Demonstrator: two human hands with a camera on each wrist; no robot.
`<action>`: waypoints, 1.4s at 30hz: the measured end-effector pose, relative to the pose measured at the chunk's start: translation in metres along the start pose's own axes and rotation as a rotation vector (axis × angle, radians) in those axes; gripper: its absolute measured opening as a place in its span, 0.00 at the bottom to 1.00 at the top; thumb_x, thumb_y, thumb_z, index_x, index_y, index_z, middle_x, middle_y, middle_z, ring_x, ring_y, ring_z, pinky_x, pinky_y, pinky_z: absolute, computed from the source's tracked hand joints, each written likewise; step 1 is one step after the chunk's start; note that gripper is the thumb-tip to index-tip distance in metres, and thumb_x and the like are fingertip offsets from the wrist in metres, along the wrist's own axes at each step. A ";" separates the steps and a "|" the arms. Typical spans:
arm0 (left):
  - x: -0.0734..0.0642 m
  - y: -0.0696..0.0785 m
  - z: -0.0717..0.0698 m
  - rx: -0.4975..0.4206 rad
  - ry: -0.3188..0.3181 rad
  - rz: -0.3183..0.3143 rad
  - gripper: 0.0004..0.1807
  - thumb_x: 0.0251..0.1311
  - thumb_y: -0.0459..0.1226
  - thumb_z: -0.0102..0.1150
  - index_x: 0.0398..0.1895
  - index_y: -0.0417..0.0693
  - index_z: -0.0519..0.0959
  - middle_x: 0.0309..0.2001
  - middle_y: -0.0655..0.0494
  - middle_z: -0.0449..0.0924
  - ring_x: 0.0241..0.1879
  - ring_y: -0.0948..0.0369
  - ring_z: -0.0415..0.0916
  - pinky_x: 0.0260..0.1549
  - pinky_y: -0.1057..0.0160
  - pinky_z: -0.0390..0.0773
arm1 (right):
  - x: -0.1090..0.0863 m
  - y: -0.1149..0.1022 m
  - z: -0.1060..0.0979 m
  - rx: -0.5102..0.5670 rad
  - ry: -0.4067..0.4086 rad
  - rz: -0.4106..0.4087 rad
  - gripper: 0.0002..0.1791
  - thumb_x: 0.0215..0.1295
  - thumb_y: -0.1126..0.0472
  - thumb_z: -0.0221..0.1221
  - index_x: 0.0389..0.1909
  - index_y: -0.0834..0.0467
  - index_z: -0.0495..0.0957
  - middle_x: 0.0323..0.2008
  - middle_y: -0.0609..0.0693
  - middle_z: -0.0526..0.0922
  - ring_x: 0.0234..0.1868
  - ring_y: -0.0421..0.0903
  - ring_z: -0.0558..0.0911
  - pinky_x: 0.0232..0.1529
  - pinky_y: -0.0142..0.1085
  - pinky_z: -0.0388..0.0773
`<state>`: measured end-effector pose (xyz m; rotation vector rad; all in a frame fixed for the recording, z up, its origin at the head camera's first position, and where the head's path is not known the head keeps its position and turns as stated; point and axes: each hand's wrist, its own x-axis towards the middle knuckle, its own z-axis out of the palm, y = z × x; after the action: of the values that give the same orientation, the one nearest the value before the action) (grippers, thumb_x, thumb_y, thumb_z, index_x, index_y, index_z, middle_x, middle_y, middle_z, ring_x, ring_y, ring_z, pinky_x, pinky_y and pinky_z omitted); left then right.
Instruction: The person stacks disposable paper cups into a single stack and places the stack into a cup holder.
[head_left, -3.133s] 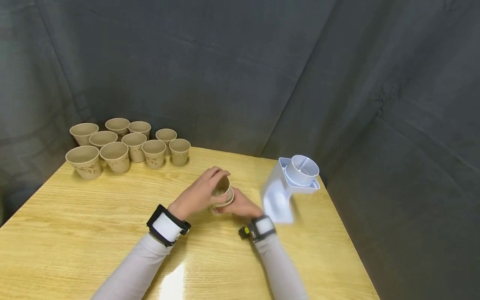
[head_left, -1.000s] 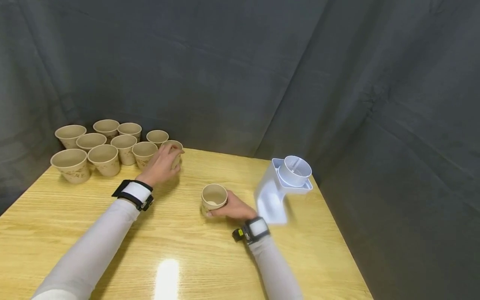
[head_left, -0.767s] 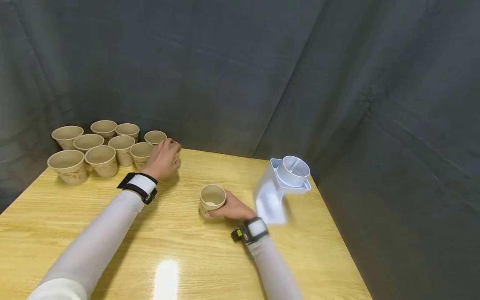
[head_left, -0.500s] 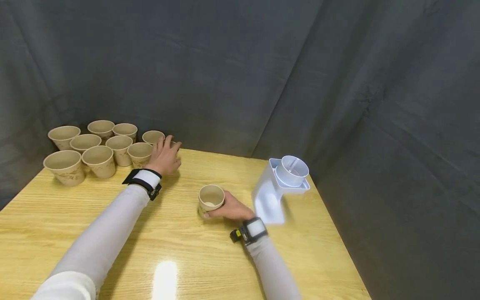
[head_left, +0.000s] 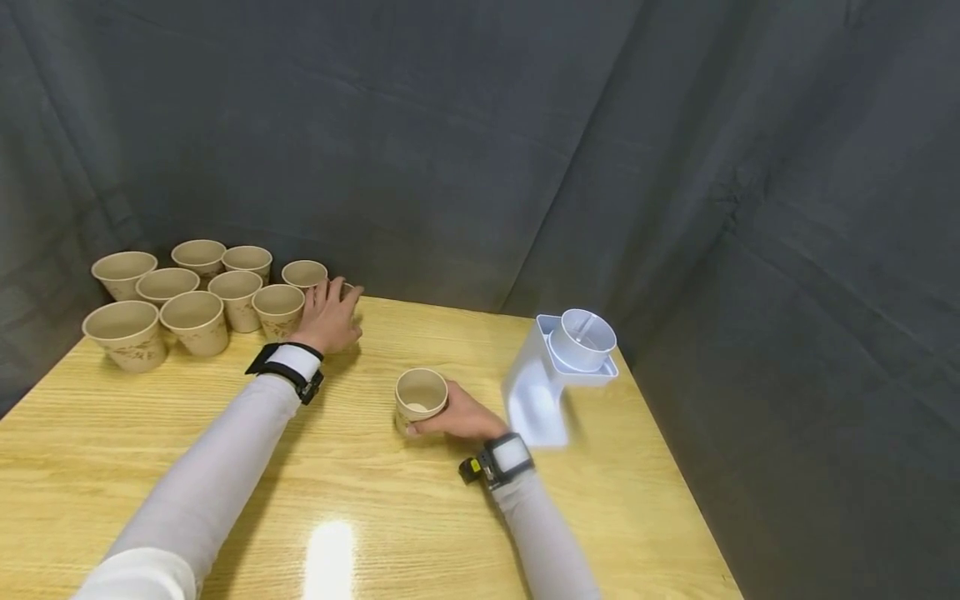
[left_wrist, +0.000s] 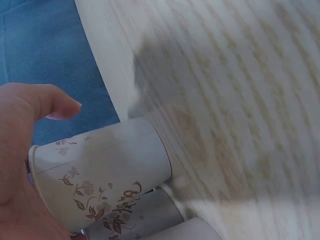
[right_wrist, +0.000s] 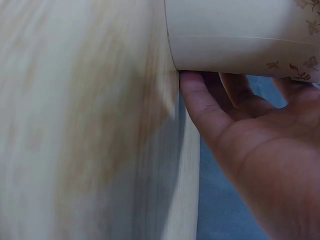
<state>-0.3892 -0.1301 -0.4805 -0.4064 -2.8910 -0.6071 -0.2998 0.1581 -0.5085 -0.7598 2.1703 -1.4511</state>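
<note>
My right hand (head_left: 463, 414) holds a beige paper cup (head_left: 422, 392) upright on the wooden table; a second rim line shows just beneath its lip. In the right wrist view, fingers and thumb (right_wrist: 205, 107) lie against the side of that cup (right_wrist: 240, 40). At the back, my left hand (head_left: 330, 318) reaches over the rightmost cup of the group, which it mostly hides. The left wrist view shows this cup (left_wrist: 100, 175) with brown flower print, its rim by the palm. There the thumb (left_wrist: 55, 102) stands apart from the cup; the other fingers are hidden.
Several beige paper cups (head_left: 193, 321) stand upright in a cluster at the back left. A white plastic stand (head_left: 536, 400) with a round open holder (head_left: 583, 340) on top is right of my right hand. Dark curtain (head_left: 450, 150) borders the table (head_left: 375, 500).
About three seconds ago my left hand was at the right hand's cup, holding another cup over it. It has since moved back and left to the rightmost cup. The right hand stays put.
</note>
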 end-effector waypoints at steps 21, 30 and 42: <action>-0.022 0.012 -0.006 -0.052 0.067 -0.013 0.22 0.64 0.35 0.57 0.62 0.42 0.73 0.64 0.31 0.61 0.65 0.31 0.57 0.65 0.34 0.55 | 0.001 0.001 -0.001 -0.019 0.002 -0.011 0.40 0.50 0.65 0.76 0.67 0.52 0.72 0.59 0.49 0.80 0.59 0.44 0.79 0.65 0.42 0.72; -0.044 0.026 -0.016 -0.208 0.017 -0.097 0.22 0.60 0.33 0.61 0.58 0.41 0.73 0.64 0.28 0.58 0.65 0.28 0.50 0.61 0.30 0.53 | 0.002 0.002 -0.001 -0.025 -0.009 -0.015 0.41 0.50 0.64 0.76 0.67 0.52 0.71 0.60 0.50 0.80 0.59 0.45 0.79 0.65 0.42 0.72; -0.072 0.040 -0.027 -0.274 -0.044 -0.032 0.16 0.60 0.30 0.63 0.51 0.43 0.75 0.62 0.29 0.61 0.65 0.34 0.54 0.62 0.30 0.49 | 0.000 0.001 -0.001 -0.016 -0.002 -0.021 0.40 0.51 0.65 0.75 0.67 0.53 0.72 0.58 0.49 0.80 0.58 0.44 0.79 0.64 0.42 0.73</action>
<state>-0.3060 -0.1227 -0.4565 -0.4125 -2.8665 -1.0172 -0.3007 0.1592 -0.5089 -0.7916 2.1815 -1.4443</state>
